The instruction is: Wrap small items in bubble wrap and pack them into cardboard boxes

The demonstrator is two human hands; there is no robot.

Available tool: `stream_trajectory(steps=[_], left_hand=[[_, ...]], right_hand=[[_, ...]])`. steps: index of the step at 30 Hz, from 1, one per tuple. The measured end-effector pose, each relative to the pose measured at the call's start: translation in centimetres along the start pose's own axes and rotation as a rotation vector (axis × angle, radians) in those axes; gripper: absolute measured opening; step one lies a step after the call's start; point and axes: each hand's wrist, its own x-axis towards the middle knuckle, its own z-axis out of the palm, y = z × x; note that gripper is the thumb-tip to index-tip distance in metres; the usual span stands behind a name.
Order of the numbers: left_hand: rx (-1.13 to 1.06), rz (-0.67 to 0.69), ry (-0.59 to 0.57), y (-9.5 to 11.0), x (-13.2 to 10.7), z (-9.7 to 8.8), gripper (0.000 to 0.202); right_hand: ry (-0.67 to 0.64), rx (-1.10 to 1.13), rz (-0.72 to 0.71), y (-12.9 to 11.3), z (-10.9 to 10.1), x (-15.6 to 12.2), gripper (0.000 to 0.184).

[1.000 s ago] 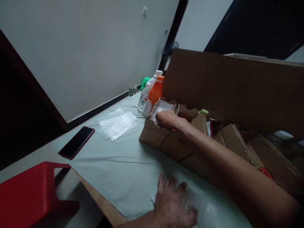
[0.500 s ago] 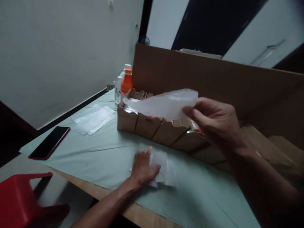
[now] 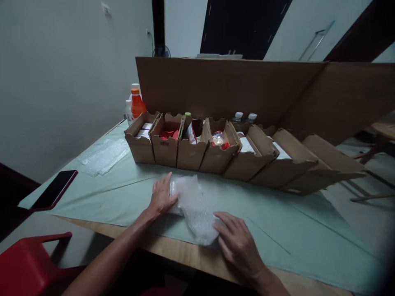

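A bubble wrap sheet (image 3: pixel 197 213), possibly a pouch, lies aslant on the green cloth near the table's front edge. Beneath its upper left end is another wrapped or folded piece of bubble wrap (image 3: pixel 176 209); what it may contain I cannot see. My left hand (image 3: pixel 161 196) grips the left side of this pile, thumb on top and fingers along its edge. At the sheet's lower right end is my right hand (image 3: pixel 236 240), fingers bent and closed on the edge, the thumb partly hidden.
Several open cardboard bins (image 3: pixel 166 152) stand in a row, some holding packets and boxes, before a tall cardboard panel (image 3: pixel 231 86). Further left are flat bubble wrap sheets (image 3: pixel 105 156), a phone (image 3: pixel 54 190), bottles (image 3: pixel 137 105) and a red stool (image 3: pixel 27 263).
My right hand has brought the raised sheet down from in front of the bins onto the pile. My left hand still holds the pile's left side. The view has turned right.
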Motion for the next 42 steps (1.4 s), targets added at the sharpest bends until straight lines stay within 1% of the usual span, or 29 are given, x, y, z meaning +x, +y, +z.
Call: stream_trajectory(steps=[2, 4, 7, 9, 11, 12, 13, 14, 15, 18, 19, 20, 22, 25, 27, 29, 31, 33, 35, 37, 39, 42], left_hand=[[0.067, -0.032, 0.012, 0.2, -0.2, -0.9, 0.085], [0.104, -0.076, 0.022, 0.5, -0.5, -1.7, 0.092], [0.122, -0.158, -0.016, 0.8, -1.1, -2.8, 0.097], [0.126, -0.198, -0.049, 1.1, -1.4, -3.2, 0.096], [0.134, -0.222, -0.072, 1.5, -1.5, -3.4, 0.096], [0.142, -0.233, -0.081, 1.7, -1.6, -3.5, 0.096], [0.154, -0.243, -0.092, 1.9, -1.6, -3.5, 0.096], [0.167, -0.25, -0.104, 2.1, -1.5, -3.4, 0.096], [0.179, -0.255, -0.114, 2.3, -1.5, -3.4, 0.096], [0.218, -0.243, -0.139, 2.7, -1.5, -3.1, 0.094], [0.235, -0.236, -0.145, 2.7, -1.5, -3.1, 0.093], [0.254, -0.23, -0.15, 2.7, -1.5, -3.0, 0.091], [0.29, -0.224, -0.16, 2.7, -1.7, -3.1, 0.09], [0.297, -0.225, -0.192, 2.5, -1.8, -3.2, 0.09], [0.27, -0.227, -0.205, 2.5, -1.9, -3.2, 0.09], [0.214, -0.223, -0.19, 2.7, -1.9, -2.9, 0.089], [0.116, -0.214, -0.161, 3.1, -1.9, -2.3, 0.084], [-0.089, -0.217, -0.133, 3.4, -2.0, -1.7, 0.077], [-0.366, -0.235, -0.112, 3.4, -1.9, -1.3, 0.07], [-0.599, -0.235, -0.087, 2.9, -1.5, -1.7, 0.065], [-0.762, -0.202, -0.049, 1.9, -1.1, -3.1, 0.066], [-0.95, -0.157, 0.046, -0.9, -1.1, -7.0, 0.072]], right_hand=[[-0.066, 0.04, 0.024, -0.8, 0.6, -1.1, 0.024], [-0.027, 0.088, 0.052, -1.1, 0.6, -1.2, 0.022], [0.15, 0.148, 0.113, -0.5, -0.3, -0.4, 0.023], [0.315, 0.149, 0.204, 0.3, -1.2, 0.1, 0.022], [0.486, 0.104, 0.321, 0.9, -1.9, 0.3, 0.02], [0.558, 0.073, 0.378, 1.0, -2.0, 0.2, 0.02], [0.59, 0.05, 0.414, 0.9, -1.9, -0.1, 0.021], [0.57, 0.043, 0.42, 0.5, -1.5, -0.6, 0.022], [0.497, 0.059, 0.393, 0.0, -0.8, -1.1, 0.021], [0.15, 0.176, 0.253, -1.8, 1.6, -2.9, 0.019], [0.074, 0.207, 0.244, -2.3, 2.3, -3.3, 0.02], [0.035, 0.229, 0.268, -2.6, 2.8, -3.6, 0.02], [0.008, 0.261, 0.358, -2.6, 3.2, -3.6, 0.021], [-0.038, 0.359, 0.476, -1.5, 2.9, -2.4, 0.021], [-0.039, 0.465, 0.577, -0.5, 3.1, -1.0, 0.022], [-0.02, 0.632, 0.729, 0.2, 4.1, 0.5, 0.028], [-0.035, 0.82, 0.845, 0.4, 5.7, 1.8, 0.048], [-0.091, 0.995, 0.882, -0.1, 7.2, 3.0, 0.064], [-0.132, 1.149, 0.889, -1.1, 8.3, 4.1, 0.068], [-0.138, 1.258, 0.908, -2.3, 8.6, 5.5, 0.068], [-0.121, 1.257, 0.873, -3.4, 8.8, 7.4, 0.067], [-0.12, 1.227, 0.718, -5.4, 9.9, 11.4, 0.065]])
